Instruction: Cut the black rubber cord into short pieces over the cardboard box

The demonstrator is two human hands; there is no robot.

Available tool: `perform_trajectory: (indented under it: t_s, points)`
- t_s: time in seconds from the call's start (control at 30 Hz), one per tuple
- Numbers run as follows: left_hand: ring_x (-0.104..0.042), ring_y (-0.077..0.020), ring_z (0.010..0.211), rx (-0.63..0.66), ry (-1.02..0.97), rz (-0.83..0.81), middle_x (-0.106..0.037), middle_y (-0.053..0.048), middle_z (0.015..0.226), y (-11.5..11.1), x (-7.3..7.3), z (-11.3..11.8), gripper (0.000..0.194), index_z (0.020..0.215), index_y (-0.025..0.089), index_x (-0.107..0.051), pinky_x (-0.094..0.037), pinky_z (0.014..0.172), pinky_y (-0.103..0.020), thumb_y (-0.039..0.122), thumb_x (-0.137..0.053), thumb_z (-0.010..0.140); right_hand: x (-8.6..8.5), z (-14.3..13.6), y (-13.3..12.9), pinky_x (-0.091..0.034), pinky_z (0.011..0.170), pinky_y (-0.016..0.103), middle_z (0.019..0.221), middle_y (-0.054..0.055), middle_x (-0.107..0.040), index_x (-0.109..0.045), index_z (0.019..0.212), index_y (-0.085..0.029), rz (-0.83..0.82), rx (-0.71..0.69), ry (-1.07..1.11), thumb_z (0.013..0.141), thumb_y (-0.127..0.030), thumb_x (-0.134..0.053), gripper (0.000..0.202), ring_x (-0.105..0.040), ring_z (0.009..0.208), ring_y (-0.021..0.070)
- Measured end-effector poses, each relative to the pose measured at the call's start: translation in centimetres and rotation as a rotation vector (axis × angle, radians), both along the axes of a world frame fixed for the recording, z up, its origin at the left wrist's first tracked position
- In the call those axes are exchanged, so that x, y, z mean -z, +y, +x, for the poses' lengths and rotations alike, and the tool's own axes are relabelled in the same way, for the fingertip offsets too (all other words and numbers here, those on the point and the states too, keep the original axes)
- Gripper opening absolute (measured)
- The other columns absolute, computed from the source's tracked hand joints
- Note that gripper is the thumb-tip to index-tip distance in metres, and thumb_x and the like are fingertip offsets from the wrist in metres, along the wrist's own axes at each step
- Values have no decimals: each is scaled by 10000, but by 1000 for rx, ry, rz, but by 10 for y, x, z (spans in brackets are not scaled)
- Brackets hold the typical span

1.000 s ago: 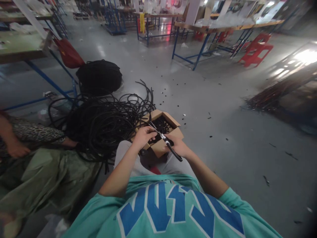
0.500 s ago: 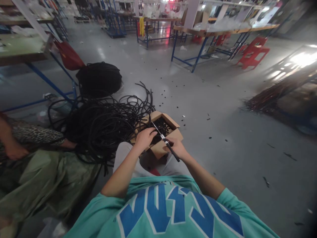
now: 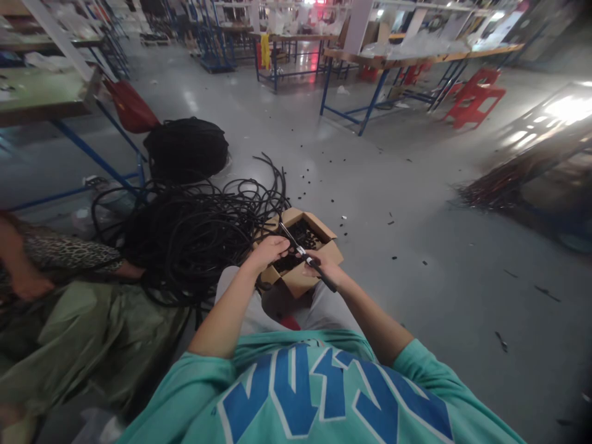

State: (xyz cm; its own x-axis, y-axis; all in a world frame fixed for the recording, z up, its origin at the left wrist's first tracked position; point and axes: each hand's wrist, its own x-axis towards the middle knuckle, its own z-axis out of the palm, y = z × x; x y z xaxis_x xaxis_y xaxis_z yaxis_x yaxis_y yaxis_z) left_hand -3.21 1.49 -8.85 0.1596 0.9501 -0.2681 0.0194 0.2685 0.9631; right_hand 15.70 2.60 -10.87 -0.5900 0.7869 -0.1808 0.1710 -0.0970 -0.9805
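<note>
My left hand (image 3: pixel 272 250) is pinched closed above the left side of an open cardboard box (image 3: pixel 300 282). A black tube appears to run through its fingers, partly hidden, with a dark curved length below the wrist. My right hand (image 3: pixel 326 266) grips a cutter like long shears (image 3: pixel 319 271), with black handles and slim metal blades. The blades point up and left over the box, close to the left fingertips; I cannot tell whether they touch the tube. Many short black pieces (image 3: pixel 309 233) lie in the box.
A tangled heap of black tubing (image 3: pixel 185 228) lies left of the box, with a black coiled bundle (image 3: pixel 185 148) behind it. At the far left another person's hand (image 3: pixel 32 282) rests near the tubing. Small black scraps dot the floor. Tables (image 3: pixel 407 60) and red stools (image 3: pixel 476 98) stand beyond.
The cutter has lifted slightly and its blades look a little more apart. My left hand has drawn slightly back and left, and a dark curved length now shows below its wrist.
</note>
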Motion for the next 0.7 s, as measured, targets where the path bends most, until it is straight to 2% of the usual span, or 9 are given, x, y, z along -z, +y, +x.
perform_trajectory:
  t_s: [0.1,0.23,0.33,0.43,0.53,0.6,0.7]
  points:
    - [-271,-19,343,11,-115,-66,-439,38,466,5,3,-3,371,646,113,-572,-149,366,-175,475,-646,632,5,-2,0,-316,453,209,573,-56,-486,-641,967,-140,-34,25,-4,520,-333,-724,494,-385,471,67]
    - [-305,-22,346,5,-180,-89,-421,46,475,16,18,-5,427,692,114,-556,-192,363,-166,522,-652,607,19,-9,6,-269,380,199,470,-85,-423,-610,995,-128,-88,79,-6,558,-349,-687,496,-346,381,60]
    - [-347,-26,358,-49,-203,-74,-463,40,518,27,31,-5,400,725,126,-527,-224,362,-163,491,-657,624,30,-14,17,-271,361,197,428,-89,-416,-606,953,-124,-107,118,-2,560,-348,-675,458,-364,355,66]
    - [-381,-29,374,-123,-211,-40,-496,33,540,35,37,-6,334,697,133,-489,-255,368,-160,403,-675,636,35,-17,27,-282,358,194,427,-87,-418,-599,901,-130,-111,164,4,569,-340,-663,398,-366,352,62]
    - [-450,-40,431,-172,-235,-9,-544,15,600,37,34,-6,281,761,117,-523,-330,413,-168,269,-700,605,35,-17,33,-298,365,195,451,-90,-407,-581,916,-135,-113,200,18,582,-344,-651,400,-367,367,61]
    - [-509,-52,503,-191,-261,15,-578,1,680,34,28,-5,327,832,114,-541,-391,477,-180,192,-711,564,33,-14,31,-317,382,203,478,-85,-413,-570,962,-134,-113,200,32,585,-353,-653,444,-384,390,68]
    - [-567,-77,571,-227,-315,47,-601,-8,788,24,20,-3,428,927,144,-526,-447,538,-213,205,-722,551,30,-7,22,-357,436,220,540,-62,-462,-556,1039,-138,-107,170,50,591,-366,-660,514,-443,459,89]
